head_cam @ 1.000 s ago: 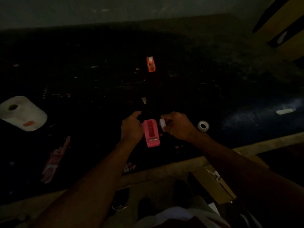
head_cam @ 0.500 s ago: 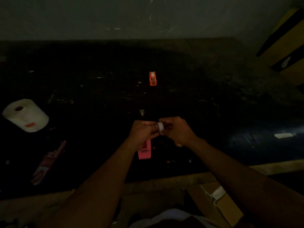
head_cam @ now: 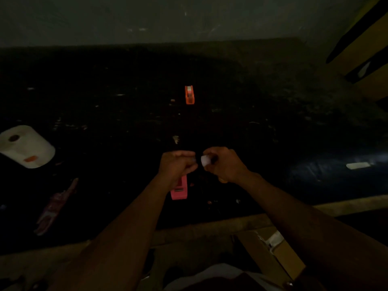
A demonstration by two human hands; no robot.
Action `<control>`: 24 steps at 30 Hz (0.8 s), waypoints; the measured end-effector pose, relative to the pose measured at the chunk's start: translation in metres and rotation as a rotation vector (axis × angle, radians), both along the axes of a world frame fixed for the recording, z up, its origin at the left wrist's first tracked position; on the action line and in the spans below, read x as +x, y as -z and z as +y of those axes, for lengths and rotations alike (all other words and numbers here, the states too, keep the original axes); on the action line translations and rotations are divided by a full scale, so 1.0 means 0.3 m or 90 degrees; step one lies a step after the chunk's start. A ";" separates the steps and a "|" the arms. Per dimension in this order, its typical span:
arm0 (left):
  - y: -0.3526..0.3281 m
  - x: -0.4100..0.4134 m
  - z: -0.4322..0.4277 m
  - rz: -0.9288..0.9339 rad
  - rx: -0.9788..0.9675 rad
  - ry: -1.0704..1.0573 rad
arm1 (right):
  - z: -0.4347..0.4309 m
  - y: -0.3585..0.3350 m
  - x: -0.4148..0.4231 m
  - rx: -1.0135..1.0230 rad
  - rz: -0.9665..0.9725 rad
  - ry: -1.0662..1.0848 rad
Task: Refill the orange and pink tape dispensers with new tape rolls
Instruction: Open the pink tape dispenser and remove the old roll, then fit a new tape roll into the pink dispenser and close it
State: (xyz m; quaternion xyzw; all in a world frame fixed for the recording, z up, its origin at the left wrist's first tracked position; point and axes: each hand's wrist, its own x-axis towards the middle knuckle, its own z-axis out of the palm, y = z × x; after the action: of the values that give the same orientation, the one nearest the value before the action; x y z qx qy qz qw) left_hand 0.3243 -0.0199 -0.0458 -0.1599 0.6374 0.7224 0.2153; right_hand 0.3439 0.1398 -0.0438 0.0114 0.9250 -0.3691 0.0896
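Dimly, both hands, the left hand and right hand, pinch a small white tape roll above the blocky pink dispenser.

Head-worn view, facing down, hands near

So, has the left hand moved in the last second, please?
Yes: the left hand shifted rightward, from beside the pink dispenser to over its far end.

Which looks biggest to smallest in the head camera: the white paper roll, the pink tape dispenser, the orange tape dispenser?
1. White paper roll, clearly the largest.
2. Pink tape dispenser, though the left hand hides part of it.
3. Orange tape dispenser, which looks smallest; it lies farther from the camera, so its true size may match the pink one.
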 end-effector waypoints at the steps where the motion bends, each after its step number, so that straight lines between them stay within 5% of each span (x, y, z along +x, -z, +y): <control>1: 0.006 -0.004 -0.006 -0.003 -0.001 -0.013 | -0.004 0.011 0.004 0.033 -0.008 -0.018; 14: 0.038 -0.024 -0.045 -0.013 0.027 -0.017 | -0.068 0.154 0.021 0.266 -0.083 -0.106; 24: 0.048 -0.042 -0.018 -0.022 0.035 -0.018 | -0.055 0.157 0.006 0.272 -0.085 -0.092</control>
State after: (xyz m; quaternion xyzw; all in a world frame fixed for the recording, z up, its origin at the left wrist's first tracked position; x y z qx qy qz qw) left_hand 0.3116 -0.0252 -0.0601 -0.1754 0.6115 0.7394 0.2204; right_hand 0.3458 0.1233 -0.0908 -0.0116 0.9725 -0.1559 0.1724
